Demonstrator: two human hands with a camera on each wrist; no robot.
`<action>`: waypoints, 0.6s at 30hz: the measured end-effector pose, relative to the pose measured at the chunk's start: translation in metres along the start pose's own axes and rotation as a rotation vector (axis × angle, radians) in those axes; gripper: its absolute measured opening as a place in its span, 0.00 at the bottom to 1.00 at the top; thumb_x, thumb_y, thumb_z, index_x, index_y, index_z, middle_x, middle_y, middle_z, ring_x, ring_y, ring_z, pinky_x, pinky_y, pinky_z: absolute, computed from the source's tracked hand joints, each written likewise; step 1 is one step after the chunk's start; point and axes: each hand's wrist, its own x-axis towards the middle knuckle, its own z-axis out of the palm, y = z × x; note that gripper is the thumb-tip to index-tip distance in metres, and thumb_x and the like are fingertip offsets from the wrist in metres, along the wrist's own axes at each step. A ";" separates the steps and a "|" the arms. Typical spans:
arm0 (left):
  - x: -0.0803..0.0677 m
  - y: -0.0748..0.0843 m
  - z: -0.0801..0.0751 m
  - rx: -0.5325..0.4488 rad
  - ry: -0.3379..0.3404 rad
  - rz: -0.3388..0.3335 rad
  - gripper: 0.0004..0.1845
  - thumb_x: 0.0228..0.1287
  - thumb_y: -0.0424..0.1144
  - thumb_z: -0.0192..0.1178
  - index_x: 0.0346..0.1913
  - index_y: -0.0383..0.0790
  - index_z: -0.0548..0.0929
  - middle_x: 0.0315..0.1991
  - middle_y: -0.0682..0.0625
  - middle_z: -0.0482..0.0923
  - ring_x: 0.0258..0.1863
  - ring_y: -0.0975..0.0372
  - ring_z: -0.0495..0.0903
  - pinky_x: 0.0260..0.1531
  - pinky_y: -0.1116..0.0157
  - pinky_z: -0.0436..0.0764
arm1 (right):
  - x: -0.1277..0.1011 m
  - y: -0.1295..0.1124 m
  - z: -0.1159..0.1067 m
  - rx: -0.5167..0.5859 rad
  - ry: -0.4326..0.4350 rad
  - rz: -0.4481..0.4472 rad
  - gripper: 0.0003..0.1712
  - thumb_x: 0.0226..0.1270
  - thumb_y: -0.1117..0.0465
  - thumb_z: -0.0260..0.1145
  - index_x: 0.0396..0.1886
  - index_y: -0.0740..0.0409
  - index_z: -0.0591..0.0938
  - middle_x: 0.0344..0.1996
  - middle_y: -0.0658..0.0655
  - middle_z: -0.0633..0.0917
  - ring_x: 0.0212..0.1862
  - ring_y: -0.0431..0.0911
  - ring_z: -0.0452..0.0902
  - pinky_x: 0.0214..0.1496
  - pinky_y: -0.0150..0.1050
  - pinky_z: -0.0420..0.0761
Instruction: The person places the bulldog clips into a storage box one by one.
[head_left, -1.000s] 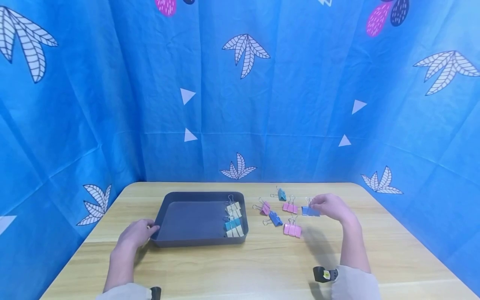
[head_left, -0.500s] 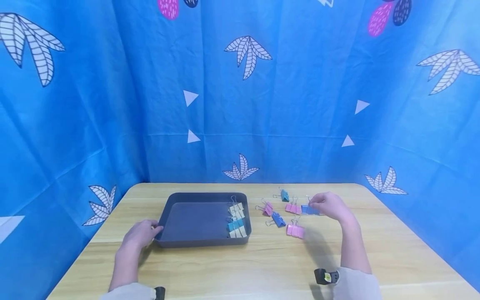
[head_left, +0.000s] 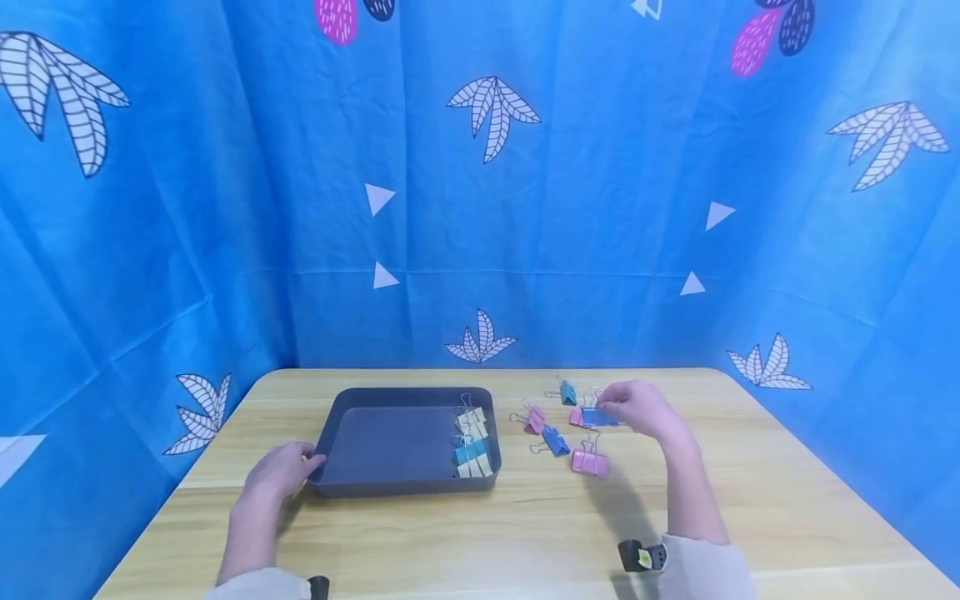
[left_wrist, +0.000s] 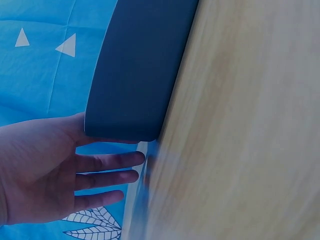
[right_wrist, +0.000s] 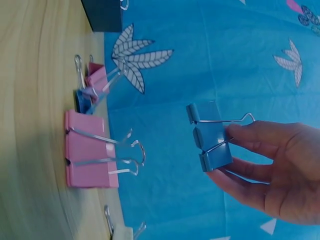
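Blue binder clip (right_wrist: pixel 210 135) pinched in right hand (right_wrist: pixel 280 175), off the table (head_left: pixel 525 517).

1. Light wood worktop (head_left: pixel 525 525), pretty plain.
2. Two pink clips: one (head_left: pixel 588 462) at about 4 o'clock from the teal clip (head_left: pixel 567 392), another (head_left: pixel 535 419) at its 8 o'clock.
3. Blue cloth backdrop (head_left: pixel 600 167) all round, with white leaves, triangles, some magenta blobs.
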 end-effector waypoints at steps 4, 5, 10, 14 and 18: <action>0.000 0.000 -0.001 -0.005 -0.008 -0.005 0.24 0.67 0.42 0.51 0.55 0.22 0.71 0.53 0.27 0.69 0.53 0.35 0.66 0.49 0.42 0.67 | 0.005 -0.007 0.008 -0.002 0.022 -0.020 0.08 0.61 0.65 0.61 0.37 0.64 0.83 0.33 0.58 0.84 0.38 0.53 0.79 0.39 0.47 0.79; 0.000 -0.001 -0.001 -0.003 -0.009 -0.006 0.24 0.67 0.42 0.51 0.54 0.22 0.71 0.53 0.27 0.69 0.53 0.35 0.66 0.49 0.42 0.67 | 0.007 -0.008 0.010 0.001 0.022 -0.024 0.08 0.62 0.65 0.61 0.37 0.64 0.83 0.33 0.58 0.84 0.38 0.53 0.79 0.39 0.47 0.79; 0.000 -0.001 -0.001 0.003 -0.012 -0.016 0.24 0.67 0.41 0.51 0.55 0.21 0.71 0.53 0.27 0.68 0.53 0.35 0.65 0.49 0.41 0.67 | 0.013 -0.016 0.020 0.016 0.017 -0.029 0.08 0.61 0.65 0.61 0.36 0.64 0.84 0.32 0.56 0.84 0.36 0.50 0.79 0.39 0.45 0.79; 0.000 0.000 -0.001 -0.003 -0.012 -0.021 0.23 0.67 0.41 0.50 0.54 0.22 0.72 0.53 0.27 0.69 0.53 0.35 0.65 0.50 0.41 0.67 | 0.017 -0.021 0.026 0.030 0.009 -0.040 0.07 0.61 0.65 0.62 0.35 0.64 0.84 0.30 0.55 0.84 0.34 0.48 0.78 0.37 0.43 0.79; 0.001 0.000 -0.001 -0.007 -0.009 -0.022 0.23 0.67 0.41 0.51 0.54 0.22 0.72 0.53 0.27 0.69 0.52 0.36 0.67 0.49 0.42 0.67 | 0.019 -0.025 0.031 0.046 -0.005 -0.046 0.06 0.61 0.66 0.62 0.35 0.63 0.84 0.30 0.54 0.84 0.32 0.47 0.78 0.35 0.41 0.79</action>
